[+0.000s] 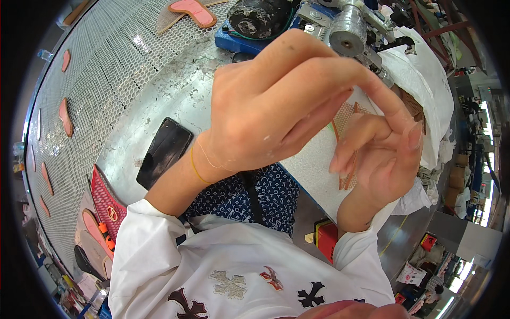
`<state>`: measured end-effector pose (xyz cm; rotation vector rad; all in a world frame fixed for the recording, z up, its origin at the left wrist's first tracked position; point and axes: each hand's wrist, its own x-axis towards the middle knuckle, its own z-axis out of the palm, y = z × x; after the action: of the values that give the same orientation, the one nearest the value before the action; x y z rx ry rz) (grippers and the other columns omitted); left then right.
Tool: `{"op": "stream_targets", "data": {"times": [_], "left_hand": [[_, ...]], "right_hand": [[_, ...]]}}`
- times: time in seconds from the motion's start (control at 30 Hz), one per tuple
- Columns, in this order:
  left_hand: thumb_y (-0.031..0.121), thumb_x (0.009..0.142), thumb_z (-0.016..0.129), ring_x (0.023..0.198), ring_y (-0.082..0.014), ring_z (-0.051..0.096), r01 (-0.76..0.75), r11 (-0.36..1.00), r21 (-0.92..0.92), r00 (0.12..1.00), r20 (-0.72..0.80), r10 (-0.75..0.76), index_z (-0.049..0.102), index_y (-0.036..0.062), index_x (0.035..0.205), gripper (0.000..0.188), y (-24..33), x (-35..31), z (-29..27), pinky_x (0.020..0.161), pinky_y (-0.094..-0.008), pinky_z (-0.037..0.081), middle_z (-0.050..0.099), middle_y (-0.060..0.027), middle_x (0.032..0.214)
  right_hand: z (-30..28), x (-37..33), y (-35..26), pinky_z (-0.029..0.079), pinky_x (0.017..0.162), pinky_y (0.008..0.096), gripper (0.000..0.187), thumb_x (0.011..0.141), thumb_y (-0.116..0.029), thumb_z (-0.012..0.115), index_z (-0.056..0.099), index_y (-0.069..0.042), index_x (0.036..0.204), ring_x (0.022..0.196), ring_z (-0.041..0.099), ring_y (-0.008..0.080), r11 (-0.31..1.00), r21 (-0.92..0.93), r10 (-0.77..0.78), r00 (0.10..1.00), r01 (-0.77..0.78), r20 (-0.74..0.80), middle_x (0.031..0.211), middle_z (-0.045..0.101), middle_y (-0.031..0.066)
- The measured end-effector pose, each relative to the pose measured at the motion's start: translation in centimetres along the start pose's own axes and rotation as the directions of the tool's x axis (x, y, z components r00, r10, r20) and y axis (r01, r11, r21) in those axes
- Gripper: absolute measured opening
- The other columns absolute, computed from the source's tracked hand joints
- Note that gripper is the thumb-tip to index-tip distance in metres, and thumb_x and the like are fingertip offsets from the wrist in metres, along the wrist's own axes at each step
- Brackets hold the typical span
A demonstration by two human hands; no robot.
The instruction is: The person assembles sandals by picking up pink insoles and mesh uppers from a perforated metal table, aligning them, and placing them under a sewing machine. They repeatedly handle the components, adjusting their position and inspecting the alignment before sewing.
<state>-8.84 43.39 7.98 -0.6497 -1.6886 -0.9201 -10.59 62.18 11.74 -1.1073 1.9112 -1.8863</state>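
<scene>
Near the middle, my left hand [265,109] reaches across to the right with its fingers bent and close together. Its fingertips meet the fingers of my right hand [385,159], which are curled. Anything pinched between the two hands is too small or too hidden to make out. A brown-edged perforated piece [346,114] shows behind the fingers, partly covered; I cannot tell whether the right hand touches it. Below my left wrist, a black phone [166,151] lies on the worn metal tabletop [133,125].
A machine with a metal cylinder [348,40] and black motor [260,18] stands at the back. White sacking [419,90] is at the right. Several pink insole-shaped pieces [65,117] rest on the mesh surface [106,58]. A red perforated piece [106,194] lies at the left.
</scene>
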Motion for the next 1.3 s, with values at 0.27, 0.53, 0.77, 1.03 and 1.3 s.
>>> {"op": "stream_targets", "data": {"times": [0.27, 0.53, 0.77, 1.03, 1.3], "left_hand": [[-0.004, 0.075, 0.079, 0.056, -0.0024, 0.054, 0.128, 0.989, 0.070, 0.991, 0.018, -0.129, 0.072, 0.0013, 0.109, 0.035, 0.7, -0.1, -0.5, 0.043, -0.0171, 0.038, 0.068, -0.0068, 0.093], [-0.002, 0.074, 0.079, 0.059, -0.0064, 0.060, 0.103, 0.992, 0.074, 0.993, 0.054, -0.107, 0.074, 0.0012, 0.103, 0.029, 0.1, -0.3, -1.0, 0.045, -0.0186, 0.042, 0.071, -0.0066, 0.088], [-0.008, 0.073, 0.076, 0.057, -0.0067, 0.059, 0.097, 0.993, 0.068, 0.992, 0.071, -0.102, 0.075, 0.0014, 0.100, 0.029, 0.1, -0.4, -1.4, 0.046, -0.0188, 0.044, 0.069, -0.0053, 0.082], [-0.014, 0.070, 0.071, 0.057, -0.0047, 0.057, 0.092, 0.989, 0.116, 0.994, 0.040, -0.097, 0.074, 0.0010, 0.094, 0.029, 0.3, -0.4, -2.0, 0.048, -0.0172, 0.044, 0.068, -0.0049, 0.081], [-0.010, 0.072, 0.076, 0.059, -0.0059, 0.059, 0.049, 0.993, 0.109, 0.999, 0.002, -0.050, 0.074, 0.0008, 0.096, 0.026, 0.2, -0.2, -2.3, 0.047, -0.0175, 0.045, 0.069, -0.0075, 0.088]], "right_hand": [[0.8, -0.3, -1.0, 0.045, 0.048, 0.0217, 0.101, 0.097, -0.068, 0.024, 0.025, 0.023, 0.141, 0.051, 0.056, 0.0132, 0.983, -0.175, 0.072, 0.996, -0.062, 0.054, 0.067, 0.067, 0.0188], [2.0, -0.6, -1.3, 0.044, 0.053, 0.0212, 0.111, 0.090, -0.079, 0.033, 0.028, 0.018, 0.143, 0.056, 0.058, 0.0120, 0.935, -0.321, 0.153, 0.988, -0.153, -0.025, 0.070, 0.067, 0.0171], [2.0, -0.9, -1.9, 0.042, 0.053, 0.0202, 0.115, 0.086, -0.082, 0.034, 0.027, 0.016, 0.145, 0.055, 0.054, 0.0101, 0.909, -0.357, 0.224, 0.975, -0.214, -0.015, 0.068, 0.065, 0.0135], [2.5, -0.8, -1.9, 0.043, 0.054, 0.0198, 0.118, 0.085, -0.084, 0.034, 0.025, 0.018, 0.145, 0.055, 0.055, 0.0096, 0.936, -0.262, 0.251, 0.967, -0.234, 0.033, 0.069, 0.066, 0.0138], [3.5, -0.7, -1.7, 0.044, 0.052, 0.0195, 0.120, 0.084, -0.084, 0.035, 0.022, 0.019, 0.145, 0.054, 0.057, 0.0106, 0.948, -0.247, 0.199, 0.980, -0.199, -0.027, 0.072, 0.068, 0.0148]]}}
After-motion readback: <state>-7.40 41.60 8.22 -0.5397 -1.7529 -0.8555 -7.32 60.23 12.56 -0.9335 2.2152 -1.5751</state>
